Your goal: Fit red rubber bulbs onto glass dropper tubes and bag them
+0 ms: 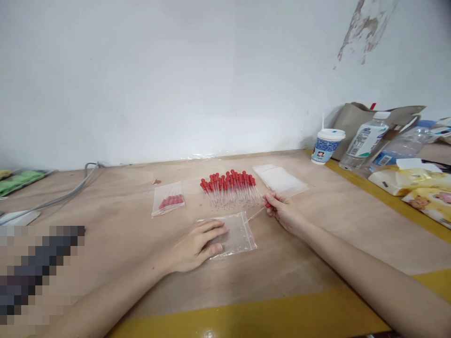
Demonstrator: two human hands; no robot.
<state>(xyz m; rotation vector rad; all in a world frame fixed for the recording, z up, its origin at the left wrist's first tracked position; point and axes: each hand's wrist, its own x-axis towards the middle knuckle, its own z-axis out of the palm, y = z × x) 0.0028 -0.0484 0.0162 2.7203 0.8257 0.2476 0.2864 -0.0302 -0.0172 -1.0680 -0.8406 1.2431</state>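
My left hand (197, 244) lies with its fingers stretched over a clear zip bag (236, 234), pressing it to the table. In my right hand (282, 211), the fingertips pinch a dropper (256, 215) by its red bulb. Its thin clear tube points left, with the tip close to the bag's zip edge; whether it is inside I cannot tell. Just beyond the bag lies a pile of red-bulbed droppers (229, 185), their tubes facing me. To the left, a filled bag (168, 199) shows several red bulbs. A stack of flat clear bags (280, 179) lies behind my right hand.
At the right stand a paper cup (326, 148) with a straw, a water bottle (364, 143), a grey bag (347, 124) and yellow packages (430, 192). A grey cable (66, 195) and green packets (24, 182) lie at left. Behind the table rises a wall (176, 84).
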